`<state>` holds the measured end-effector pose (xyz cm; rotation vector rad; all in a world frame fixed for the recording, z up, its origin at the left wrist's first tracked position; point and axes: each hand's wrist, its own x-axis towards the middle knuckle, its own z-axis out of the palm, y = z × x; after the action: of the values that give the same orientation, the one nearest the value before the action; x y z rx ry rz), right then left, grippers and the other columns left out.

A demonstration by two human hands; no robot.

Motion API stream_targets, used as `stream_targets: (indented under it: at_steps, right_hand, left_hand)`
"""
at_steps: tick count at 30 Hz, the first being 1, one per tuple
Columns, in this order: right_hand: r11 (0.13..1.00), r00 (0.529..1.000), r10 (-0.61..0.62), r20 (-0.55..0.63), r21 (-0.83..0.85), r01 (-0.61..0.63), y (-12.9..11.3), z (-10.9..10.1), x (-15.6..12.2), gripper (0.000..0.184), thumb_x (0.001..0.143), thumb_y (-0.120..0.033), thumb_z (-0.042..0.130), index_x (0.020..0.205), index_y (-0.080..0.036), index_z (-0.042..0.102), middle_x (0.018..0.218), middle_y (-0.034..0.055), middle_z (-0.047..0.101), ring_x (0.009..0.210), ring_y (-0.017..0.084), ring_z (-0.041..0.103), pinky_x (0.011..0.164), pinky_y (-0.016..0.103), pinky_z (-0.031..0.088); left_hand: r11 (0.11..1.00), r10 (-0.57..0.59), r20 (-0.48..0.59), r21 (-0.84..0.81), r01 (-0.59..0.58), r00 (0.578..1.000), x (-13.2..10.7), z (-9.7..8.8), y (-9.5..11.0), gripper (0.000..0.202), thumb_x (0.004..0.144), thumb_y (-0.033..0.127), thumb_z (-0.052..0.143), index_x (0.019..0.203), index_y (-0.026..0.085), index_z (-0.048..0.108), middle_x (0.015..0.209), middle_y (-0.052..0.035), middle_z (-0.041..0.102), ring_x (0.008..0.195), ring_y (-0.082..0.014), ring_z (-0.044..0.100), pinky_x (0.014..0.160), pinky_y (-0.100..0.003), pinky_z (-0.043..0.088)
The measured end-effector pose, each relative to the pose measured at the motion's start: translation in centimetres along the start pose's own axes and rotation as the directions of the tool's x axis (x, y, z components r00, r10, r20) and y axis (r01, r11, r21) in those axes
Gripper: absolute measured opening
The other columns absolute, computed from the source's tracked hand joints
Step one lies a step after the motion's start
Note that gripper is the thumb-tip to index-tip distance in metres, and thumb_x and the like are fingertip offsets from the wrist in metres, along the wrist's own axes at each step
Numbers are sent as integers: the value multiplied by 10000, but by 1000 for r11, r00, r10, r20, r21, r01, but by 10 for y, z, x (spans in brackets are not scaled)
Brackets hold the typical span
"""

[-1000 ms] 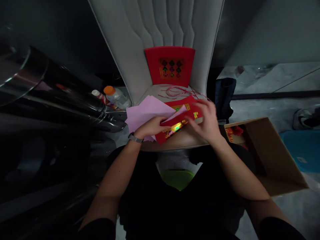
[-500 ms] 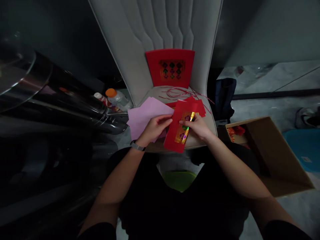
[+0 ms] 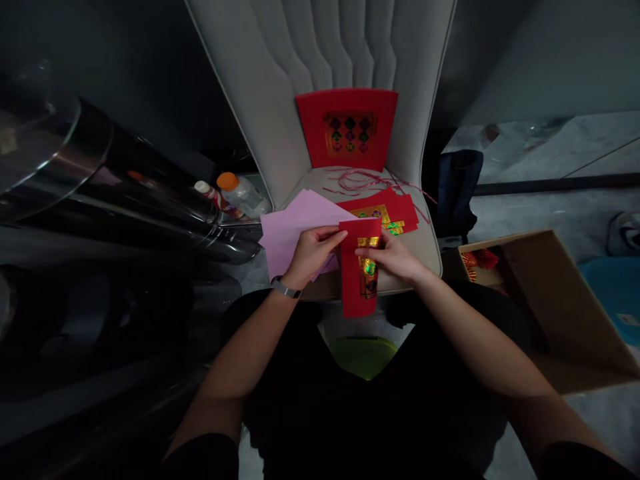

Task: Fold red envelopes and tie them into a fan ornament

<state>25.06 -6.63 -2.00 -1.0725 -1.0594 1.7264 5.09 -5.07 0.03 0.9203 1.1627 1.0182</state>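
Observation:
A folded red paper (image 3: 352, 283) with a gold foil pattern is held upright over the front edge of the chair seat. My left hand (image 3: 315, 252) pinches its upper left edge between thumb and fingers. My right hand (image 3: 393, 257) grips its right side, thumb across the gold foil and fingers behind. Pink paper sheets (image 3: 287, 227) lie on the seat beside and under my left hand. More red papers (image 3: 410, 212) with gold foil lie just beyond my right hand. Behind them are loose red and white strings (image 3: 357, 179).
A large red sheet (image 3: 305, 127) with a foil grid leans on the backrest of the grey chair (image 3: 280, 100). At left stand two bottles, one with an orange cap (image 3: 228, 181). An open cardboard box (image 3: 555, 300) holding red and gold items sits at right, near a blue tub (image 3: 613, 287).
The folded red paper has turned from a slant to nearly vertical and looks narrower. More of the red papers behind it now shows. Both hands keep hold; the view has shifted slightly.

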Motion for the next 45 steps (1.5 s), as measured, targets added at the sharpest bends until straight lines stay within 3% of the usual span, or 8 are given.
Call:
stream_targets:
  at_steps: [4, 9, 19, 24, 31, 45]
  right_hand:
    - [998, 987, -63, -149, 8, 65, 2, 2, 5, 439, 690, -440, 921, 1023, -230, 729, 1039, 35, 804, 918, 223, 748, 897, 384, 608]
    - [999, 992, -29, -126, 19, 31, 6, 1, 4, 379, 710, -452, 906, 983, -229, 769, 945, 21, 809, 810, 219, 747, 793, 365, 605]
    - [996, 986, -83, -148, -40, 78, 5, -1, 1, 381, 704, -442, 911, 989, -224, 783, 962, 36, 812, 811, 224, 743, 797, 379, 606]
    - [990, 982, -117, -149, -100, 103, -1, 0, -1, 327, 710, -428, 901, 920, -212, 773, 873, 26, 791, 735, 207, 704, 751, 370, 596]
    - [988, 982, -125, -145, -108, 109, -2, 1, -1, 320, 706, -428, 900, 891, -209, 757, 831, 14, 767, 700, 191, 675, 735, 363, 586]
    - [989, 983, -108, -149, -115, 92, 0, -1, -2, 372, 690, -449, 911, 945, -210, 782, 917, 33, 808, 795, 225, 729, 784, 379, 600]
  left_hand:
    - [998, 6, 19, 64, -7, 1000, -1, 1, -5, 410, 690, 434, 932, 973, 157, 827, 1030, -90, 813, 924, -221, 730, 890, -368, 580]
    - [997, 11, 19, 76, -12, 1000, 0, 0, -6, 426, 702, 457, 917, 980, 148, 822, 1016, -88, 810, 898, -215, 720, 868, -368, 583]
    - [997, -10, 83, 72, 4, 996, -5, 1, 4, 431, 712, 475, 912, 971, 141, 826, 947, -74, 811, 799, -185, 720, 838, -364, 612]
    - [998, -39, 86, 50, 35, 995, -5, -1, 4, 453, 706, 485, 922, 991, 146, 825, 928, -84, 810, 761, -185, 731, 797, -363, 622]
    - [998, -39, 100, 52, 33, 994, -6, -1, 6, 483, 689, 509, 928, 986, 141, 829, 935, -93, 813, 799, -216, 746, 872, -419, 622]
    - [997, -45, 115, 61, 38, 992, -7, -1, 4, 478, 706, 514, 917, 998, 145, 830, 964, -91, 816, 838, -229, 752, 895, -430, 619]
